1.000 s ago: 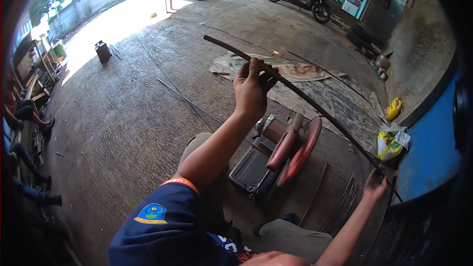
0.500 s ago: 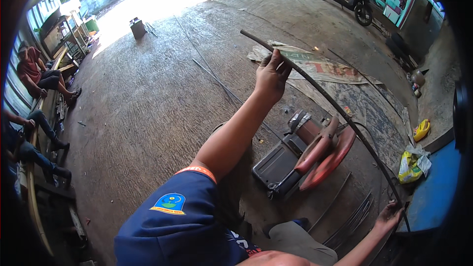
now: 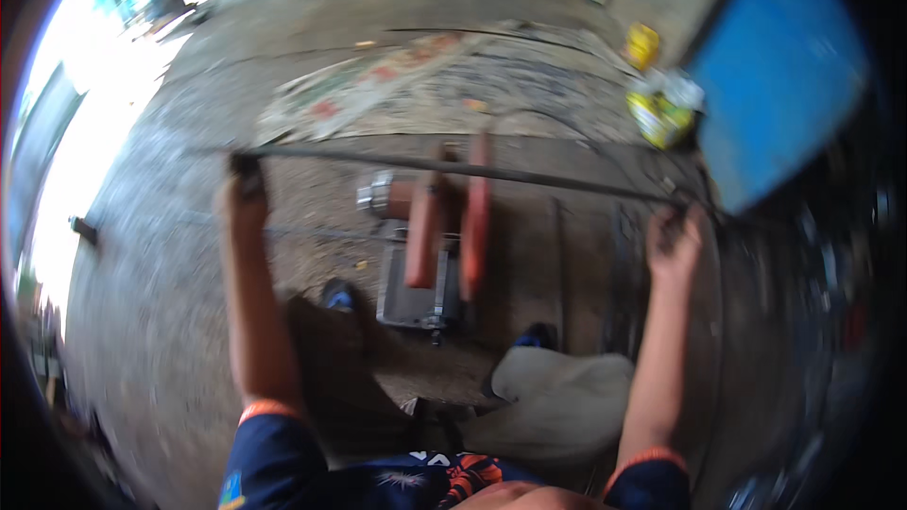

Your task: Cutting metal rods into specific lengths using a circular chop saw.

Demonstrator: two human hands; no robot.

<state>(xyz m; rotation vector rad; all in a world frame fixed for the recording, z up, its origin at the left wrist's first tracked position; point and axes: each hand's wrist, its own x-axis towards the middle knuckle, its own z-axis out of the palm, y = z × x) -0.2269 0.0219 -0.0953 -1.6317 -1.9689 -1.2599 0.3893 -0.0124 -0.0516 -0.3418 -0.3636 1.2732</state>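
A long, thin dark metal rod (image 3: 557, 179) spans the space before me, held level at both ends. Toward its left end, the closed fingers of my left hand (image 3: 248, 187) grip it. On the right, my right hand (image 3: 676, 238) is closed round the other part of the rod, its fingers partly blurred. Beneath and beyond the rod stands a chop saw (image 3: 422, 236) with a red handle, a red blade guard (image 3: 476, 227) and a dark base, on the floor between my feet and a worn printed sheet (image 3: 416, 85).
Several thin metal rods (image 3: 624, 264) lie on the floor right of the saw. Yellow plastic bags (image 3: 661, 118) sit beside a blue panel (image 3: 784, 76) at far right. A dark cable (image 3: 567, 123) curves behind the saw. A small dark block (image 3: 83, 229) stands at far left.
My view has swung to the right and blurred. The rod has gone from steeply slanted to nearly level across my front, both hands still gripping it.
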